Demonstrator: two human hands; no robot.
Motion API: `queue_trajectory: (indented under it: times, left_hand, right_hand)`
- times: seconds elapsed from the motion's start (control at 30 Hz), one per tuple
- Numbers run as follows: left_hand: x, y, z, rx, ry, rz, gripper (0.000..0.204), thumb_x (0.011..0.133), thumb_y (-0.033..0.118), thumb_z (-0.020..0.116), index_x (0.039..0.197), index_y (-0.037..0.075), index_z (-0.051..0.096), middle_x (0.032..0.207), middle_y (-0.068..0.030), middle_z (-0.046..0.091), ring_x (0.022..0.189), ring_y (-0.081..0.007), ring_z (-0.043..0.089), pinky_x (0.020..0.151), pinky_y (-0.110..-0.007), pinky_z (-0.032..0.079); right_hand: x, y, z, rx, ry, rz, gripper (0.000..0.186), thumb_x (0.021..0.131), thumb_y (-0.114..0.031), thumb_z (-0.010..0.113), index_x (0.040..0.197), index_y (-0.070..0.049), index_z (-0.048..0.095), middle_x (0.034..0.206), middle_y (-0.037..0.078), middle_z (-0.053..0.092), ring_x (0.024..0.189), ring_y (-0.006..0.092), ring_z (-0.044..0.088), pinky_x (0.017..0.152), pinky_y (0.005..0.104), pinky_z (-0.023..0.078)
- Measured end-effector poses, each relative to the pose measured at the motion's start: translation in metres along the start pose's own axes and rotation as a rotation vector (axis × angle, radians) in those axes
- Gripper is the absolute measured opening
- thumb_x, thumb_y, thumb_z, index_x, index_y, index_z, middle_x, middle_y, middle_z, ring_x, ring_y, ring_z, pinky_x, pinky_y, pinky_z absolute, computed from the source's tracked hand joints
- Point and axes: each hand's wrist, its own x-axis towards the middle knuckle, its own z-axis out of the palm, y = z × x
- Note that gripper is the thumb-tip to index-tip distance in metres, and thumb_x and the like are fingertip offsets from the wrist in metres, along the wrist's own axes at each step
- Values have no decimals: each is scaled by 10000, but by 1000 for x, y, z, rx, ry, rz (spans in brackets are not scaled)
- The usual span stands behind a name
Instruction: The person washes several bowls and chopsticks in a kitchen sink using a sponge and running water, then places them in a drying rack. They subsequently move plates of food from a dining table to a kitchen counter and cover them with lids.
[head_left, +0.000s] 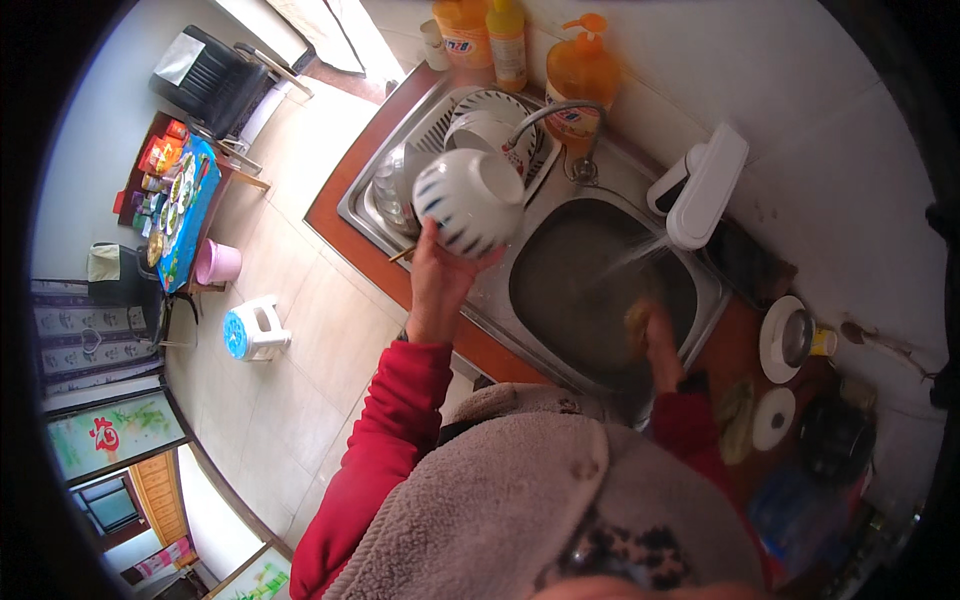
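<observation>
My left hand [440, 290] grips a white bowl [468, 203] with dark blue stroke marks, tilted with its base up, above the left edge of the sink [520, 330]. My right hand [658, 345] reaches down into the cloudy water in the basin. Its fingers are blurred and partly under water, with a yellowish patch at their tips that I cannot make out. Water sprays leftward into the basin from a white tap unit [708, 190]. Behind the held bowl, several bowls and patterned dishes [492, 105] sit on the steel drainboard [352, 205], beside a clear or shiny bowl [392, 190].
A thin curved metal spout [560, 106] rises behind the sink. Orange bottles [583, 75] line the wall. To the right, a white lid [780, 340] and a dark pot [838, 435] stand on the counter. A stool [258, 328] and a table with dishes [205, 190] are further left.
</observation>
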Motion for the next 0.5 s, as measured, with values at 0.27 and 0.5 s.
queue_trajectory:
  times: [0.27,0.5]
  left_hand:
    - [95,56,12,-315,-82,233,396,933,326,264,1258,106,315,1267,-120,357,1155,-305,364,931,-545,293]
    - [192,64,-3,-500,-173,356,273,917,209,330,1143,131,462,1136,-66,497,1077,-243,452,873,-489,395]
  right_hand:
    - [-11,25,-4,-81,-48,-40,314,859,-329,461,967,-45,538,904,51,527,775,173,510,678,315,426]
    - [8,44,-15,-190,-57,49,238,856,-338,458,844,-120,553,767,15,554,673,131,540,594,291,452]
